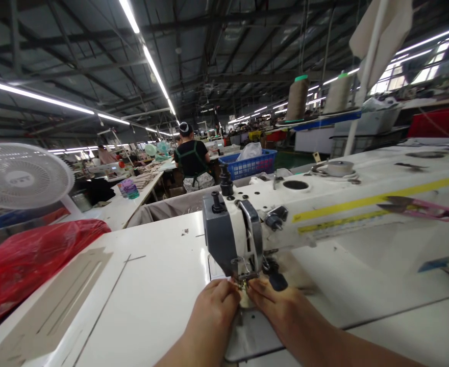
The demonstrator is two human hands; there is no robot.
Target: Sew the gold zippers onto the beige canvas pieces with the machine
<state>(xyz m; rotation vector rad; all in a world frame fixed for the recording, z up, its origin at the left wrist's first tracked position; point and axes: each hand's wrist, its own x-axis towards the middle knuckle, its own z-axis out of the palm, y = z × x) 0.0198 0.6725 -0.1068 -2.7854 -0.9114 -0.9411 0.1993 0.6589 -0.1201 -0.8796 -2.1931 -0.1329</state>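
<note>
A white sewing machine (255,229) with a dark grey head cover stands on the white table. Beneath its presser foot (243,280) lies a beige piece of fabric (246,302), mostly covered by my fingers. Just left of the foot, my left hand (214,313) is closed, its fingertips pinched at the fabric's edge. On the other side my right hand (281,306) is closed too, with thumb and fingers pressed together on the piece close to the needle. More beige material (295,270) shows behind my right hand, under the machine arm. The exact fingertip contact is small and partly hidden.
Pink-handled thread snips (423,208) rest on the machine arm. Thread cones (297,99) stand at the back right. At left are a white fan (21,176), red plastic wrapping (36,260) and a beige slotted panel (52,306). A person (193,158) sits ahead beside a blue basket (251,163).
</note>
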